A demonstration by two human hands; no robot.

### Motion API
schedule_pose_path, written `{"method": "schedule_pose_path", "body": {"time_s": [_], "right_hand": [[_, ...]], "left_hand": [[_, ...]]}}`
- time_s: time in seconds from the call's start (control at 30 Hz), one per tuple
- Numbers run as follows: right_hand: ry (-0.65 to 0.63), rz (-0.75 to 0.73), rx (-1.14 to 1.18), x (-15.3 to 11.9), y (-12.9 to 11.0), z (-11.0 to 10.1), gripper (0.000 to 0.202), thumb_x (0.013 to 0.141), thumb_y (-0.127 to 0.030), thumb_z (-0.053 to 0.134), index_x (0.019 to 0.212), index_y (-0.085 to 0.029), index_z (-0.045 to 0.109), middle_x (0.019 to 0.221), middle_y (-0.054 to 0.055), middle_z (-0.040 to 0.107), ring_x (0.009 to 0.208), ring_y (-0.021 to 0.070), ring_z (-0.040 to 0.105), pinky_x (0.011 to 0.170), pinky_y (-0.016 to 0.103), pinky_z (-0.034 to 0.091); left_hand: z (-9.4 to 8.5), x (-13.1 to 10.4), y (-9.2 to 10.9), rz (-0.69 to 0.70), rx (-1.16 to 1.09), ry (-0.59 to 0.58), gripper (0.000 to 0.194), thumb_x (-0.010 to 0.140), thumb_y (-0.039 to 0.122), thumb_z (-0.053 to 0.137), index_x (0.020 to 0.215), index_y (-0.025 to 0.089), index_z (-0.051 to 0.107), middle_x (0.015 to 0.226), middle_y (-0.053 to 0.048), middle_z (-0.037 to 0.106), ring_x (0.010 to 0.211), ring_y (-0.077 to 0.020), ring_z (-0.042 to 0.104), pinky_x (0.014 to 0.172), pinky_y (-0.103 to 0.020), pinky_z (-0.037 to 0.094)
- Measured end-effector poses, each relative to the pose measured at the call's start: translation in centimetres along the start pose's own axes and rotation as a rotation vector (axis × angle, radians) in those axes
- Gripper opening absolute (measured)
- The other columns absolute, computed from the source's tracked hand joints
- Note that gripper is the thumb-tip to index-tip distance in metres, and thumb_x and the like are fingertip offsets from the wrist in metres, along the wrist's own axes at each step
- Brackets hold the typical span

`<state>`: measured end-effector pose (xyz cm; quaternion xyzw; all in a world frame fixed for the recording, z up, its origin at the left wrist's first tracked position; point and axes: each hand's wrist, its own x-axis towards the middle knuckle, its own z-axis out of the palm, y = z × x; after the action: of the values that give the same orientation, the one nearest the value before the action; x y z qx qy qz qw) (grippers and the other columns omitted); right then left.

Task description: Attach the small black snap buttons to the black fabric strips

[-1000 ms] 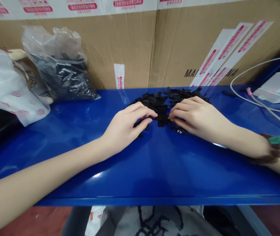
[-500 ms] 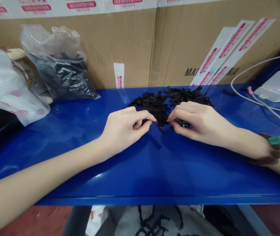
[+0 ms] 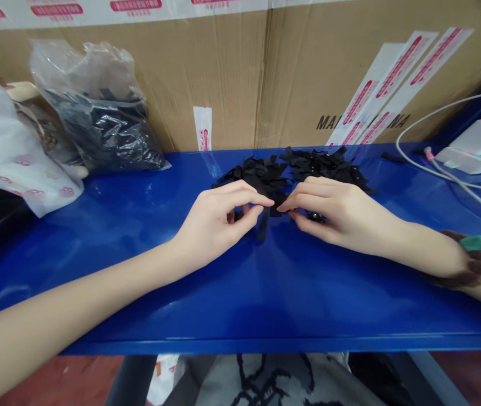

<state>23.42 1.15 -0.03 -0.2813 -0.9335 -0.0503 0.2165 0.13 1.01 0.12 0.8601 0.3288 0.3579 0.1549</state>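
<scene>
Over the blue table [image 3: 223,299], my left hand [image 3: 221,217] has its thumb and forefinger pinched around the end of a black strip [image 3: 262,224], which hangs down blurred. Facing it from the right is my right hand [image 3: 335,214], its fingers bent together; whatever they hold, if anything, is too small to make out. Behind my hands lie two loose heaps of black strips, the left heap [image 3: 261,172] and the right heap [image 3: 325,163]. Small shiny black pieces [image 3: 315,216] show between my right thumb and fingers.
A large cardboard box [image 3: 232,73] stands along the back. At the left are a clear bag of black pieces [image 3: 122,132] and a white printed bag [image 3: 20,152]. White cables [image 3: 413,160] and a white device [image 3: 477,149] lie at the right.
My fingertips have come closer together, and my left hand has shifted slightly right. A black strip now hangs below my left fingertips.
</scene>
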Motion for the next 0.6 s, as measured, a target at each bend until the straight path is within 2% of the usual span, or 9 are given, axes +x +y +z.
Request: {"method": "schedule_pose_path", "body": {"time_s": [0.13,0.23,0.4,0.6], "right_hand": [[-0.002,0.037,0.077,0.1,-0.1,0.0,0.018,0.092,-0.020,0.050,0.101,-0.018,0.065,0.095,0.007,0.068,0.087,0.0182,0.062,0.079,0.033,0.050],[0.022,0.142,0.240,0.2,-0.7,-0.1,0.011,0.089,-0.020,0.056,0.094,-0.019,0.066,0.086,0.002,0.070,0.078,0.0141,0.064,0.072,0.026,0.050],[0.049,0.346,0.554,0.4,-1.8,-0.1,0.008,0.084,-0.029,0.066,0.085,-0.021,0.066,0.079,-0.003,0.070,0.071,0.0112,0.064,0.068,0.022,0.049],[0.037,0.473,0.743,0.8,-2.0,0.4,0.014,0.079,-0.032,0.071,0.074,-0.020,0.065,0.071,-0.003,0.065,0.065,0.0101,0.058,0.062,0.022,0.047]], "left_hand": [[0.2,0.1,0.0,-0.090,-0.188,0.004,0.015,0.085,0.020,0.062,0.098,0.016,0.070,0.095,-0.003,0.066,0.074,-0.0078,0.065,0.061,-0.016,0.053],[0.3,0.0,0.1,-0.108,-0.259,-0.005,0.015,0.081,0.012,0.065,0.095,0.014,0.066,0.096,-0.002,0.064,0.071,-0.0058,0.065,0.065,-0.016,0.055],[0.6,-0.2,0.3,-0.078,-0.261,-0.039,0.021,0.079,0.004,0.062,0.098,0.014,0.064,0.102,-0.002,0.060,0.069,-0.0037,0.063,0.064,-0.016,0.054],[0.9,-0.3,0.3,0.003,-0.204,-0.072,0.033,0.081,0.003,0.059,0.110,0.017,0.062,0.111,-0.004,0.057,0.067,-0.0018,0.061,0.059,-0.014,0.051]]}}
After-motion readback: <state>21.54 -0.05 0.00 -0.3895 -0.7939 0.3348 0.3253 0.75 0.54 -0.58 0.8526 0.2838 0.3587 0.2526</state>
